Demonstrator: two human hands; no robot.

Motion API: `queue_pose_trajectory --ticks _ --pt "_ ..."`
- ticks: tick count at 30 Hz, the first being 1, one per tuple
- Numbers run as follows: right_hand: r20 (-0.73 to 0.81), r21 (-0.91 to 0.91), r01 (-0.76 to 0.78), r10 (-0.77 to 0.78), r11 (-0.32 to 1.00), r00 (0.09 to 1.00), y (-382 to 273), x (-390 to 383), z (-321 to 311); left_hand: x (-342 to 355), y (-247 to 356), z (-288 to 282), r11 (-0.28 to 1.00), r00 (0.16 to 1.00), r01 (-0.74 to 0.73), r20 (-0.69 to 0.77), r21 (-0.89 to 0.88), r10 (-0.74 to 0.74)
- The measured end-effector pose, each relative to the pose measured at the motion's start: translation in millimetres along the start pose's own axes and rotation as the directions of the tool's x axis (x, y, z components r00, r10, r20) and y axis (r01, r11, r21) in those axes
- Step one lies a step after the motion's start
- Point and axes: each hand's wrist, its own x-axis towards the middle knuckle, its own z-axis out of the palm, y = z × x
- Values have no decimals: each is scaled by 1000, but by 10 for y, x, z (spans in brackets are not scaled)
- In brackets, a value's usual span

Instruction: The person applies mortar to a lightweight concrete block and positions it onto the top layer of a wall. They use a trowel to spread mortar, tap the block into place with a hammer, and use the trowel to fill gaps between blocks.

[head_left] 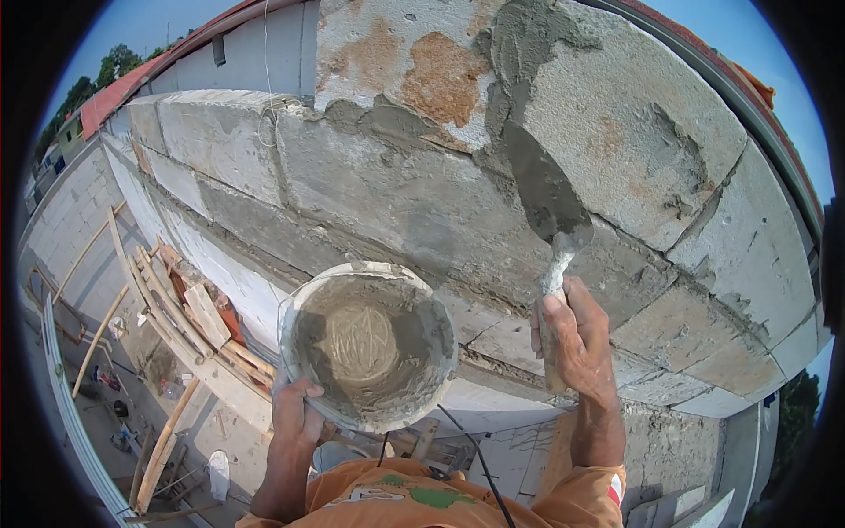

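Observation:
My left hand [297,414] grips the lower left rim of a mortar-caked bucket [435,330]. Wet grey mortar [356,341] lies in its bottom, with scrape marks across it. In my right hand [583,345] is the handle of a pointed masonry trowel [547,192], its blade smeared with mortar. The blade's tip is at the lower end of an upright joint [518,66] filled with fresh mortar. That joint runs between a stained block [396,57] and a large pale block [629,123] on the wall.
Below on the left are wooden planks [189,348], curved poles and scattered debris at a lower level. A thin white string [267,53] hangs by the wall's upper left. Red-edged roofing [141,75] runs behind the wall. A dark cord [480,458] hangs before my orange shirt.

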Motion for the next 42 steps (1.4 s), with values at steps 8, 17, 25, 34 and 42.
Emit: queue_pose_trajectory --ticks 8,17,25,34,42 --pt "53 -157 139 -132 978 990 -372 671 338 -63 80 147 1000 999 -26 -26 13 26" --pt "-98 -154 20 -35 988 995 -884 696 213 62 41 66 1000 999 14 41 25 -15" --pt "-259 -450 60 -194 891 946 -846 617 -85 39 -13 74 1000 999 4 47 -7 -4" --pt "24 -180 49 -45 982 999 -342 303 118 -22 -42 -25 999 999 21 32 -48 -20" --pt "19 266 -206 208 942 978 -57 309 -194 -29 -68 -64 1000 1000 10 -10 19 -10"
